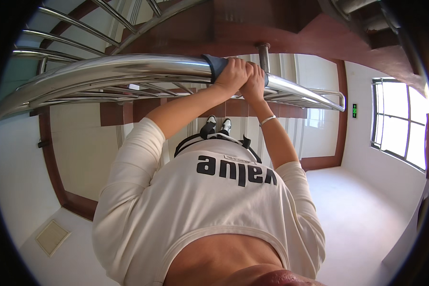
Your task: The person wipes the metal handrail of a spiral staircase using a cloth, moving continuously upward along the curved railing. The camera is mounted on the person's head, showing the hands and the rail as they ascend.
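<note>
A dark blue-grey cloth is draped around the thick stainless steel handrail of a stair railing. My left hand grips the cloth over the rail, fingers curled across the top. Pressed up against it on the right, my right hand also clasps the cloth around the rail. A bit of the cloth shows past my right fingers; most of its middle is hidden under both hands. My right wrist wears a silver bangle.
Below the handrail run thinner steel bars. My sneakers stand on pale stair treads with dark red risers. More railing rises at upper left. A barred window and a green lit sign are on the right wall.
</note>
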{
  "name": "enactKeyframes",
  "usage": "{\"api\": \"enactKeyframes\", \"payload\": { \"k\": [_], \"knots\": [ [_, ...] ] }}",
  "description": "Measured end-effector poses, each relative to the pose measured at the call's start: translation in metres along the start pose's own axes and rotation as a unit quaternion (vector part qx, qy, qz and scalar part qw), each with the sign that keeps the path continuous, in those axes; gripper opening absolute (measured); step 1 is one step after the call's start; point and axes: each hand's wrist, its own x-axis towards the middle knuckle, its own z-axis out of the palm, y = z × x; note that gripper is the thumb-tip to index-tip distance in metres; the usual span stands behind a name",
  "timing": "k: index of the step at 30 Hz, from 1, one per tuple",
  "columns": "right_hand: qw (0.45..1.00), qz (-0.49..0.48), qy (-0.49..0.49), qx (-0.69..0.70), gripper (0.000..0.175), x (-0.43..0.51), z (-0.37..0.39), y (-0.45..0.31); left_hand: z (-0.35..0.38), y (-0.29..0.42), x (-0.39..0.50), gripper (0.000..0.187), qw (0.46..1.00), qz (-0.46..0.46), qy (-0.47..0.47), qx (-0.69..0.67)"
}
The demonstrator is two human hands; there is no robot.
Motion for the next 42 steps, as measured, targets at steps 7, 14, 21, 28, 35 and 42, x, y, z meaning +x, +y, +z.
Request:
{"api": "enactKeyframes", "payload": {
  "k": [7, 14, 21, 28, 35, 42],
  "knots": [
    [0.996, 0.079, -0.021, -0.045, 0.057, -0.024, -0.008, 0.027, 0.010, 0.036, 0.016, 0.023, 1.000, 0.003, 0.005, -0.018],
    [0.997, 0.042, 0.012, -0.059, 0.060, -0.009, 0.007, -0.011, -0.013, -0.006, -0.005, 0.030, 0.998, 0.018, -0.028, -0.060],
    [0.998, -0.061, -0.024, -0.008, 0.055, 0.055, 0.027, -0.126, -0.057, -0.129, -0.073, 0.024, 0.975, -0.079, 0.024, -0.207],
    [0.990, -0.141, -0.021, 0.017, 0.052, 0.098, 0.036, -0.189, -0.093, -0.184, -0.092, 0.021, 0.993, -0.109, -0.042, -0.020],
    [0.988, -0.145, 0.014, 0.042, 0.037, 0.079, 0.035, -0.155, -0.085, -0.155, -0.072, 0.020, 0.994, -0.083, -0.073, 0.016],
    [0.996, -0.084, -0.007, -0.014, 0.051, 0.029, 0.011, -0.058, -0.043, -0.067, -0.024, 0.019, 0.996, -0.002, -0.091, 0.004]
  ]
}}
